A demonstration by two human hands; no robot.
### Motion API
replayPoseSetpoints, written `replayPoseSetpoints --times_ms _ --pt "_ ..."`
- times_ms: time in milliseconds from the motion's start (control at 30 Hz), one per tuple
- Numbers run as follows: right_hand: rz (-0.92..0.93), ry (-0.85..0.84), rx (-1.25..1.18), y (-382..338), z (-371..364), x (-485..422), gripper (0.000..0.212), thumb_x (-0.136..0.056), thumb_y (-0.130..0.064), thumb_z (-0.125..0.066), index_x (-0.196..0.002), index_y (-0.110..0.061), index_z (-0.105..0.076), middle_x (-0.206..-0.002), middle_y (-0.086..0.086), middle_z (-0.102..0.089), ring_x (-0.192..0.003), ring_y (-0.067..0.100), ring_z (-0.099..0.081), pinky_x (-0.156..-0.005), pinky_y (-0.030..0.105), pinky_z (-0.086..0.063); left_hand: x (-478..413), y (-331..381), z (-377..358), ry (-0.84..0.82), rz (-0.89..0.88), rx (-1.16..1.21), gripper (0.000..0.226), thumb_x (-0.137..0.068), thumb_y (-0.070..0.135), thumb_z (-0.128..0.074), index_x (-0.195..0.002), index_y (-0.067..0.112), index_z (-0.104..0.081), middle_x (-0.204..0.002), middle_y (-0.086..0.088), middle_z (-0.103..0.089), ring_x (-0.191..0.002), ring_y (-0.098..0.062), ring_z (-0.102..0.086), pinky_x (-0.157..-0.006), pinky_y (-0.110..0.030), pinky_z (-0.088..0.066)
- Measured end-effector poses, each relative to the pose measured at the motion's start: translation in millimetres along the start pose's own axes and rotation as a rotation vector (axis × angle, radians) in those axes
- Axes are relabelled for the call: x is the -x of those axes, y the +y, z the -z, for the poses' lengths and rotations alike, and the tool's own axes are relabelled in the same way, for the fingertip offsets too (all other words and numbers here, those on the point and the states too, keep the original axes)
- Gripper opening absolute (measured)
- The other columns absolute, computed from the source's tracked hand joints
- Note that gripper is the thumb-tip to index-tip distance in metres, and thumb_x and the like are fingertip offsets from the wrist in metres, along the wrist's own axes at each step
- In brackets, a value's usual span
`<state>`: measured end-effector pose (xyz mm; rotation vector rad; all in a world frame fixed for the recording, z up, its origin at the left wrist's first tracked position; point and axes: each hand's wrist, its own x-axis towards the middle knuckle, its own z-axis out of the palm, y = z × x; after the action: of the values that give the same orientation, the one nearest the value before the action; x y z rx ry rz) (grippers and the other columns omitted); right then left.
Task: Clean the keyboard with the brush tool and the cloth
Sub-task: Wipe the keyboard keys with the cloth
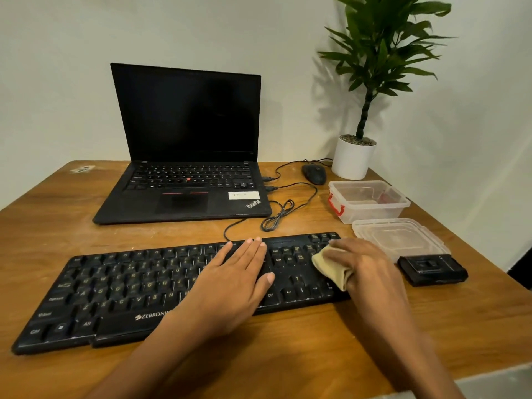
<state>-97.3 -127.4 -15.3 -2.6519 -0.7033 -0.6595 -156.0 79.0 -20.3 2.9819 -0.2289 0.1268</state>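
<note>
Tabletop (57, 226): wood, seen from above and in front.

Keyboard (121, 295): black, lies along the near part of the tabletop and runs left to right, with its left end nearer the camera. Its cable (276, 217) loops away toward the laptop (187, 139).

Left hand (233, 280): flat on the keys right of the keyboard's middle, palm down. The fingers are straight and close together and reach to the far edge. The thumb is spread out to the right. It holds nothing.

Right hand (365, 269): on the right end of the keyboard, over the number keys, back of the hand up. The fingers are curled over the cloth (331, 269) and press it onto the keys.

Cloth: pale yellow and folded. It sticks out from under the hand on the left side, just right of the arrow keys.

Laptop: open, screen dark, on the far side of the tabletop behind the keyboard.

Mouse (314, 173): black, just right of the laptop on the far side.

Plant (383, 47): in a white pot (353, 159) at the far right corner.

Clear box (365, 201): has a red clasp and sits near the pot. Its lid (400, 239) lies separately, just beyond the right end of the keyboard.

Small black case (433, 269): touches the near edge of the lid, right of the right hand. I cannot tell whether it is the brush tool.
</note>
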Motion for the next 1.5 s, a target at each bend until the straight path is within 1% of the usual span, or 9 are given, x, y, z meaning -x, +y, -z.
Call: replayPoseSetpoints --times_ms 133,267,467,600,733,1067,1233,1367,1500 --pt "0.137 -0.084 -0.026 -19 -7 6 0.051 -0.049 0.005 -0.082 -0.092 -0.021 -0.074 -0.102 0.0 -0.071 -0.097 0.021 -0.065 -0.084 0.037 -0.05 -9 -3 -3 -0.005 -0.037 -0.017 0.082 -0.071 0.067 0.02 -0.141 0.025 0.017 -0.151 0.011 0.016 -0.132 0.001 0.022 -0.106 -0.024 0.019" --pt "-0.042 -0.134 -0.013 7 15 -11 0.034 -0.066 0.0 -0.074 -0.092 -0.022 -0.074 -0.106 -0.001 -0.068 -0.103 0.019 -0.059 -0.085 0.035 -0.046 -6 -4 -1 -0.01 -0.026 0.013 0.074 -0.066 0.057 0.022 -0.134 0.027 0.021 -0.143 0.016 0.021 -0.133 0.001 0.023 -0.105 -0.022 0.02" --pt "0.092 -0.224 0.0 -30 7 7 0.056 -0.038 -0.001 -0.088 -0.084 -0.028 -0.074 -0.088 -0.006 -0.069 -0.083 0.016 -0.065 -0.067 0.029 -0.053 -6 -4 -8 0.035 -0.007 0.003 0.073 -0.071 0.064 0.023 -0.134 0.027 0.021 -0.142 0.013 0.023 -0.133 0.0 0.023 -0.106 -0.024 0.02" --pt "0.074 -0.232 -0.084 -19 29 3 0.037 -0.077 -0.011 -0.068 -0.109 -0.031 -0.066 -0.116 -0.01 -0.053 -0.11 0.01 -0.043 -0.09 0.024 -0.039 -7 -3 -12 0.054 -0.005 -0.007 0.071 -0.068 0.053 0.023 -0.134 0.026 0.021 -0.142 0.012 0.023 -0.131 0.0 0.024 -0.105 -0.025 0.02" --pt "0.038 -0.186 -0.054 -26 21 -8 0.037 -0.084 -0.013 -0.06 -0.115 -0.033 -0.062 -0.124 -0.009 -0.046 -0.115 0.009 -0.035 -0.094 0.022 -0.034 -7 -2 -11 0.056 -0.001 -0.018 0.075 -0.067 0.053 0.024 -0.137 0.024 0.019 -0.146 0.013 0.019 -0.13 0.001 0.024 -0.105 -0.025 0.02" --pt "0.031 -0.158 -0.069 -17 19 -18 0.037 -0.08 -0.009 -0.064 -0.111 -0.03 -0.065 -0.118 -0.006 -0.05 -0.113 0.013 -0.039 -0.091 0.026 -0.035 -17 4 -4 -0.002 0.009 -0.044 0.07 -0.086 0.057 0.016 -0.145 0.02 0.011 -0.155 0.006 0.012 -0.134 0.0 0.02 -0.11 -0.028 0.018" --pt "0.2 -0.216 0.125 -7 2 -18 0.043 -0.044 -0.016 -0.089 -0.082 -0.03 -0.074 -0.086 -0.006 -0.067 -0.081 0.015 -0.06 -0.069 0.032 -0.049 -16 1 -9 -0.025 -0.019 -0.058 0.084 -0.069 0.055 0.023 -0.145 0.022 0.012 -0.154 0.007 0.013 -0.132 0.001 0.022 -0.108 -0.027 0.018" --pt "0.046 -0.169 0.141 4 12 -45 0.031 -0.059 -0.013 -0.083 -0.087 -0.024 -0.074 -0.096 -0.001 -0.066 -0.093 0.022 -0.055 -0.078 0.039 -0.043 -20 6 -5 -0.069 0.016 -0.04 0.061 -0.095 0.052 0.0 -0.145 0.02 0.012 -0.154 0.006 0.015 -0.137 -0.003 0.02 -0.113 -0.03 0.016" --pt "0.248 -0.246 0.12 -16 -11 -51 0.046 -0.065 -0.001 -0.075 -0.104 -0.024 -0.069 -0.102 -0.002 -0.067 -0.095 0.022 -0.055 -0.075 0.034 -0.04 -27 8 -5 -0.08 0.018 -0.046 0.061 -0.097 0.049 -0.007 -0.146 0.018 0.01 -0.155 0.003 0.013 -0.139 -0.005 0.016 -0.114 -0.03 0.014"
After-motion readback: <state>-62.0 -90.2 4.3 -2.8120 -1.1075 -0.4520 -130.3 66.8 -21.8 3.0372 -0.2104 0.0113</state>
